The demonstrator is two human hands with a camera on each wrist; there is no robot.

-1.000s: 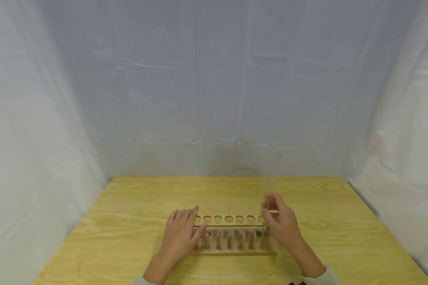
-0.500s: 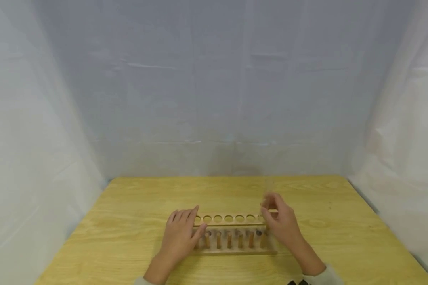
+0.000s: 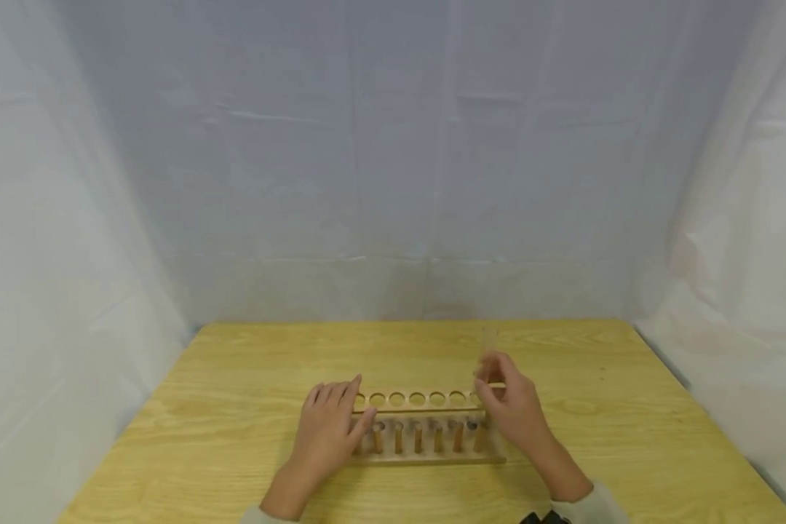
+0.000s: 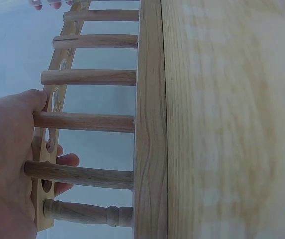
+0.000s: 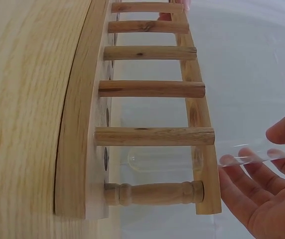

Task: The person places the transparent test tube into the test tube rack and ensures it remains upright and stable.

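Observation:
A wooden test tube rack (image 3: 426, 459) stands on the table, with a holed top bar and a row of upright pegs in front. My left hand (image 3: 324, 423) grips the left end of the top bar; in the left wrist view its thumb is in front and fingertips (image 4: 67, 159) show behind. At the right end my right hand (image 3: 514, 406) holds a clear glass test tube (image 3: 490, 338) upright between thumb and fingers. The right wrist view shows the tube passing through the last hole, its rounded bottom (image 5: 135, 159) between top bar and base.
The yellow wood-grain table (image 3: 596, 422) extends around the rack on all sides. Pale sheeting (image 3: 393, 160) hangs behind the table and along its left and right sides. A small black object (image 3: 544, 518) is near the right sleeve at the bottom edge.
The head view has shifted slightly. Both hands, the rack and the test tube keep nearly the same places relative to one another.

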